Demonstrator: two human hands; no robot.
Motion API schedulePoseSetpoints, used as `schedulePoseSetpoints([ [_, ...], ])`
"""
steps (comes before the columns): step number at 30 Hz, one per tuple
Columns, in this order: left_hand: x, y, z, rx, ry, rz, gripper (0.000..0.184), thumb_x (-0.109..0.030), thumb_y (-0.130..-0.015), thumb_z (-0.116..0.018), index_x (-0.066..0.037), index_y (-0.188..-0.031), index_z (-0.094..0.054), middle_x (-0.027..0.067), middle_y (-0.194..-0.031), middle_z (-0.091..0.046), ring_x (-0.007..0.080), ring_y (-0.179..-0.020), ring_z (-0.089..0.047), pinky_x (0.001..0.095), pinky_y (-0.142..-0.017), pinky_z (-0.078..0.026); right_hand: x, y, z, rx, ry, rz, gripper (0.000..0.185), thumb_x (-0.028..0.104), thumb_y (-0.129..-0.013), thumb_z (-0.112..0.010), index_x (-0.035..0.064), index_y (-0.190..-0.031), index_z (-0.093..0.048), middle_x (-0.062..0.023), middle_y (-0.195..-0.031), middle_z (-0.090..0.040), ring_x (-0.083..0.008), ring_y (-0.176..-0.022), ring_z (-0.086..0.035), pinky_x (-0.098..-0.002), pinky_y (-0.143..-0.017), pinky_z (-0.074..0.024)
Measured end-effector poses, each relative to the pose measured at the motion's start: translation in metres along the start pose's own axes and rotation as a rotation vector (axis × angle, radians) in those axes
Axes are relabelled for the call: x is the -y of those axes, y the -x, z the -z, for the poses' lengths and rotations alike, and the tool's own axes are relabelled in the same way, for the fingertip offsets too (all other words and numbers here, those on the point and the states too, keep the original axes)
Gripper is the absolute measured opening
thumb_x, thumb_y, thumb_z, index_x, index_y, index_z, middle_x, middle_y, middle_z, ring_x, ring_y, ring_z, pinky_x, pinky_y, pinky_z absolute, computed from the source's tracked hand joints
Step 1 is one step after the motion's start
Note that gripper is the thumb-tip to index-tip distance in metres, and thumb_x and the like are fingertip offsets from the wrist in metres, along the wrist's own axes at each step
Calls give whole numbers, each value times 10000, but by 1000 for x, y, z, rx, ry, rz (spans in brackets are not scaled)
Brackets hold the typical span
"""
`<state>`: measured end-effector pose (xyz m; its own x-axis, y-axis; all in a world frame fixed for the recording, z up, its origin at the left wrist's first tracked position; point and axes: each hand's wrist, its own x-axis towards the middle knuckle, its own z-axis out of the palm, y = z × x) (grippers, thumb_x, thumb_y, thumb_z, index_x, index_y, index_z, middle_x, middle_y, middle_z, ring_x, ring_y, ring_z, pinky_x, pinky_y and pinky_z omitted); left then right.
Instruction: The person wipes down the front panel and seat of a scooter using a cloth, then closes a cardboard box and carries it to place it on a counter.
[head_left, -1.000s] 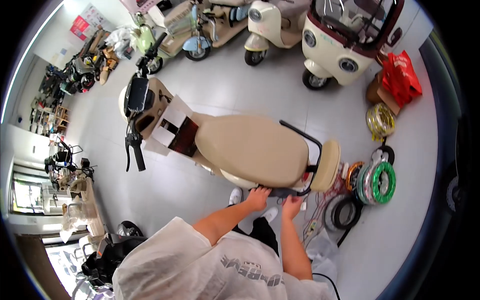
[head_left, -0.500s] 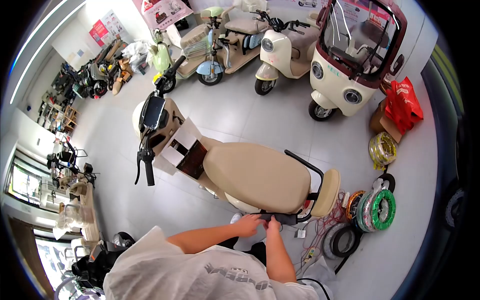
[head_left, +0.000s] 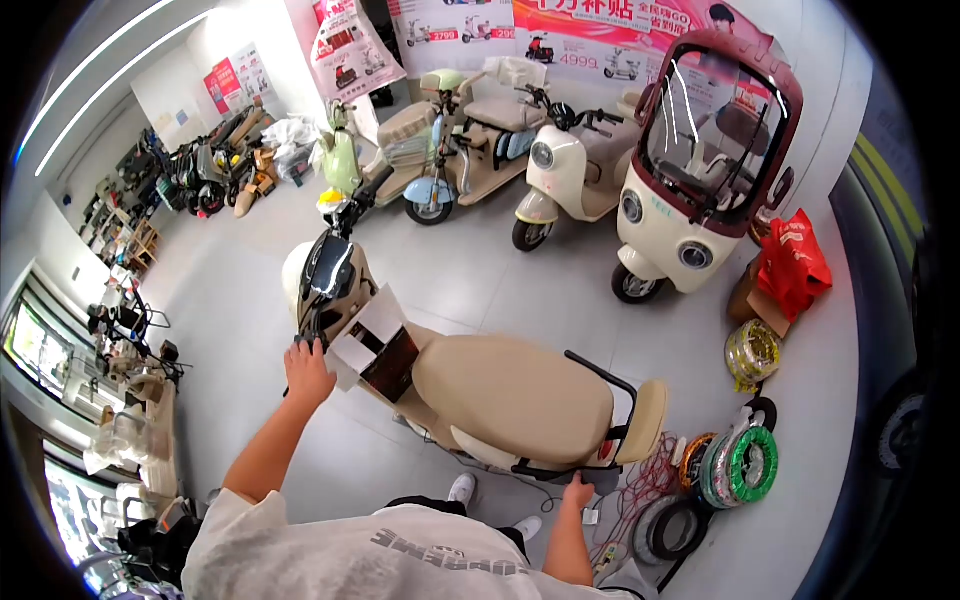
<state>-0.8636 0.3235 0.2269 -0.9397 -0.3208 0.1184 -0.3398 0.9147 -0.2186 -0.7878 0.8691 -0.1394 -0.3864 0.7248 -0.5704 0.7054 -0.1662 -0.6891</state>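
Note:
A beige electric scooter (head_left: pixel 515 395) stands in front of me, its front end to the left. My left hand (head_left: pixel 311 374) is closed over the near handlebar grip, which it mostly covers. My right hand (head_left: pixel 577 489) is at the scooter's rear near side, closed on the black grab rail (head_left: pixel 545 470); its fingertips are partly hidden. An open cardboard box (head_left: pixel 385 350) sits on the footboard between the handlebar and the seat. The dark display (head_left: pixel 330 268) is at the middle of the handlebar.
Behind stand parked scooters (head_left: pixel 575 165) and a cream and maroon covered three-wheeler (head_left: pixel 650 230). At right are a red bag (head_left: pixel 795 265), wrapped tyres (head_left: pixel 752 465) and red cables (head_left: pixel 650 480) on the floor. A work bench (head_left: pixel 170 440) runs along the left.
My left hand has left the rear rail and moved to the near handlebar grip. My right hand stays at the rear, slightly further right. The view has tilted up a little.

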Motion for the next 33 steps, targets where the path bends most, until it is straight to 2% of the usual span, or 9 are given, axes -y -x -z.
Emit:
schedulePoseSetpoints([
  [2,2,10,-16,-1,-35,-16,891,-305,-726,-799,12,-1459,-404,278,-1475,-404,394,-1298,-429,486,-1120,-302,4,-6,11,-170,256,290,474,358,-894,-721,-91,-999,-614,-234,-939,-703,-410,-759,-684,-486,-667,-534],
  [3,0,14,-17,1,-24,-5,914,-252,-737,-776,8,-1502,-351,274,-1483,-398,384,-1272,-445,481,-1095,-324,23,4,26,-135,217,299,459,351,-883,-730,-79,-1005,-626,-258,-992,-697,-440,-926,-663,-504,-805,-505],
  [13,11,23,-55,-161,99,53,826,47,-780,-583,-89,-1547,-307,247,-1332,-467,381,-1156,-491,478,-944,-426,86,-4,70,-159,296,604,324,227,-896,-708,-16,-1083,-603,-226,-1011,-688,-439,-944,-641,-491,-815,-496],
  [19,22,22,-93,-374,392,100,567,12,-807,-560,-12,-1356,-423,282,-1228,-510,430,-1055,-554,501,-886,-469,75,-17,49,-25,259,604,394,171,-965,-598,-57,-1259,-468,-285,-1180,-618,-447,-1070,-604,-480,-882,-477],
  [24,35,13,-119,-2,838,472,361,-97,-812,-631,41,-1125,-517,307,-913,-637,523,-901,-619,549,-814,-488,66,-9,34,-52,42,500,378,147,-1021,-503,-66,-1313,-391,-303,-1211,-593,-477,-1084,-588,-492,-881,-464],
  [25,40,9,-131,-72,824,457,282,-141,-818,-675,42,-1002,-567,220,-756,-655,430,-723,-667,494,-679,-539,65,-9,32,-53,58,492,392,157,-1031,-491,-57,-1339,-376,-305,-1237,-581,-482,-1110,-570,-494,-895,-455],
  [26,46,9,-142,-66,819,454,282,-141,-818,-675,42,-1002,-567,220,-756,-655,430,-723,-667,494,-679,-539,62,-8,31,-54,62,484,392,157,-1031,-491,-57,-1339,-376,-305,-1237,-581,-482,-1110,-570,-494,-895,-455],
  [29,43,5,-115,167,1231,633,230,-186,-829,-699,21,-848,-600,88,-670,-624,143,-522,-608,296,-458,-522,49,-14,21,-122,91,491,454,169,-1044,-454,-65,-1403,-306,-315,-1319,-524,-474,-1182,-528,-488,-945,-435],
  [33,41,2,-111,164,1180,642,220,-175,-822,-685,26,-802,-599,90,-640,-615,174,-512,-616,321,-466,-535,36,5,5,-196,-41,446,461,176,-1048,-437,-97,-1393,-298,-323,-1312,-518,-468,-1189,-529,-485,-958,-431],
])
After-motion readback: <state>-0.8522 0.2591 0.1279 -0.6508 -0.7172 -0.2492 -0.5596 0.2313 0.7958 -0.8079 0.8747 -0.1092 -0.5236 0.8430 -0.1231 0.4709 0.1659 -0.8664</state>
